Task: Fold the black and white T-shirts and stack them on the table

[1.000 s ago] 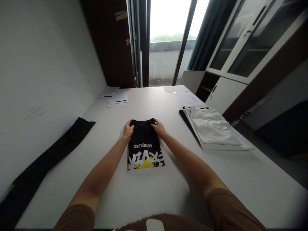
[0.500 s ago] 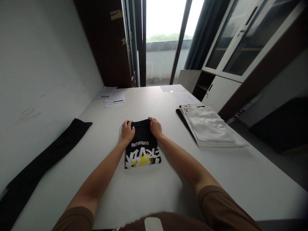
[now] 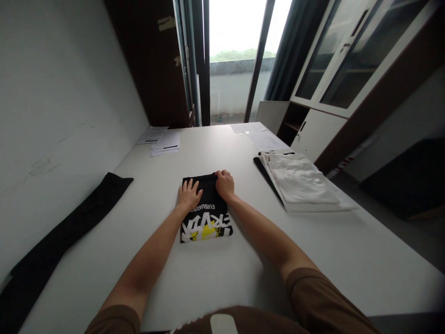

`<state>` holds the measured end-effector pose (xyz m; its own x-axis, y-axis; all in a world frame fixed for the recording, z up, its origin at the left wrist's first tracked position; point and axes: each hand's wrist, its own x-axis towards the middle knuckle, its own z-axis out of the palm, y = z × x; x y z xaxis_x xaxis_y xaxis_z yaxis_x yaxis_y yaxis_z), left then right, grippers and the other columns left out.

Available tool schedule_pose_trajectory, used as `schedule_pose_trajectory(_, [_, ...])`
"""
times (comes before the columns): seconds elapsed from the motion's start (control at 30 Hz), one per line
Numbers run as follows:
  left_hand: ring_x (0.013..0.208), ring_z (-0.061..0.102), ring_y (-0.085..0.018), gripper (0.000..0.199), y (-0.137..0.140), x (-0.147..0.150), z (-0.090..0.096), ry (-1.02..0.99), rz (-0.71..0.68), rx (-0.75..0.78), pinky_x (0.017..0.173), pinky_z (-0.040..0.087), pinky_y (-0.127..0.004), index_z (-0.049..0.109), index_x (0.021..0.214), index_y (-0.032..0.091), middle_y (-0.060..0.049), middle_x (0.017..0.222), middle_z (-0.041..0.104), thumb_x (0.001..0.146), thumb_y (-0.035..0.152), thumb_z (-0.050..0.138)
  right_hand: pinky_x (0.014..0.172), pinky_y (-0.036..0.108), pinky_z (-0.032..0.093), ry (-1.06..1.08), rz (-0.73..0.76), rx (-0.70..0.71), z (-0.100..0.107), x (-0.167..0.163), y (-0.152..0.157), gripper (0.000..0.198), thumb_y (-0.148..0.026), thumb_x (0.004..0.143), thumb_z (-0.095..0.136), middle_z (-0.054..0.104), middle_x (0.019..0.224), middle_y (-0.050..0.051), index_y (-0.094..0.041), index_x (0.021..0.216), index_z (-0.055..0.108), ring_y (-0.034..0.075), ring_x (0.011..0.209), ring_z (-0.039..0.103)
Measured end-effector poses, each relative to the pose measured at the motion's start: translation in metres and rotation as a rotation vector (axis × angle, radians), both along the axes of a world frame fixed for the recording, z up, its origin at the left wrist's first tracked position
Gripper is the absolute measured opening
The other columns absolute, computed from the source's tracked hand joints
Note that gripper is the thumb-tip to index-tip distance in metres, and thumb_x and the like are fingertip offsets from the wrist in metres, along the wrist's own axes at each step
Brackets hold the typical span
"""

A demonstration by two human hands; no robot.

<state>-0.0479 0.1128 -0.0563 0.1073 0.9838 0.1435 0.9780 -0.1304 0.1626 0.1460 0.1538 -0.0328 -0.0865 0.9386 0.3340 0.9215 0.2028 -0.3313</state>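
A folded black T-shirt (image 3: pixel 208 195) with white lettering and a yellow print lies on the white table (image 3: pixel 205 283) in front of me. My left hand (image 3: pixel 189 192) rests flat on its upper left part, fingers spread. At the far right corner, the fingers of my right hand (image 3: pixel 225 184) are curled together on the shirt's edge. The cloth under both palms is hidden.
To the right lies a stack of folded white cloth (image 3: pixel 299 181) with black cloth beneath. A long black garment (image 3: pixel 66 227) stretches along the left side by the wall. Paper sheets (image 3: pixel 166 141) lie at the far left, more papers (image 3: pixel 262 137) at the far right.
My left hand has moved from the shirt's far left corner inward onto its face, fingers now spread. My right hand stays at the right corner with its fingers curled tighter.
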Motion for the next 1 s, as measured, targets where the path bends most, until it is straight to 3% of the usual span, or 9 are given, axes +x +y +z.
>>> schedule_pose_trajectory(0.1, [0.152,0.028,-0.035,0.062,-0.002,-0.002,-0.003,0.014,0.044,0.027,0.123,0.021,-0.056,0.044,0.156,0.024,-0.011,0.165,0.035,0.103,0.054,0.033,0.105,0.04,0.039,-0.032,0.197,0.098,0.003,-0.007,-0.009,0.032,-0.015,0.099,0.045,0.062,0.125,0.014,-0.019,0.124,0.065,0.027,0.12,0.051])
schedule_pose_trajectory(0.23, [0.154,0.024,-0.036,0.064,-0.003,-0.013,-0.006,0.034,0.041,-0.001,0.123,0.021,-0.057,0.041,0.158,0.025,-0.009,0.168,0.029,0.103,0.057,0.031,0.107,0.037,0.04,-0.043,0.413,0.023,-0.007,-0.014,-0.017,0.031,-0.021,0.101,0.048,0.065,0.127,0.009,-0.022,0.124,0.068,0.023,0.12,0.054])
schedule_pose_trajectory(0.4, [0.154,0.023,-0.036,0.067,0.003,-0.034,-0.007,0.031,0.108,-0.092,0.123,0.02,-0.06,0.034,0.161,0.03,-0.007,0.169,0.027,0.102,0.061,0.03,0.119,0.04,0.031,-0.049,0.395,-0.051,-0.024,-0.014,-0.017,0.041,-0.036,0.104,0.048,0.054,0.15,0.008,-0.023,0.14,0.06,0.024,0.141,0.044])
schedule_pose_trajectory(0.57, [0.153,0.026,-0.034,0.06,-0.002,-0.035,-0.005,0.019,0.151,0.014,0.123,0.021,-0.058,0.043,0.156,0.025,-0.01,0.165,0.035,0.103,0.051,0.036,0.125,0.045,0.02,-0.116,0.37,-0.132,-0.029,-0.012,-0.017,0.054,-0.048,0.106,0.039,0.034,0.165,0.007,-0.026,0.155,0.046,0.025,0.154,0.026])
schedule_pose_trajectory(0.77, [0.15,0.031,-0.031,0.049,-0.015,-0.013,0.007,-0.025,-0.008,0.147,0.125,0.021,-0.052,0.059,0.143,0.019,-0.012,0.161,0.041,0.101,0.041,0.045,0.126,0.048,0.016,-0.147,0.301,-0.207,-0.027,-0.008,-0.011,0.06,-0.055,0.106,0.035,0.023,0.169,0.006,-0.029,0.16,0.037,0.025,0.157,0.017])
schedule_pose_trajectory(1.0, [0.152,0.027,-0.033,0.058,-0.027,0.008,0.008,-0.012,-0.083,0.084,0.126,0.016,-0.055,0.05,0.151,0.021,-0.013,0.163,0.038,0.101,0.049,0.045,0.126,0.054,0.009,-0.154,0.263,-0.232,-0.027,-0.001,-0.001,0.059,-0.052,0.107,0.035,0.023,0.169,0.008,-0.029,0.161,0.034,0.026,0.158,0.013])
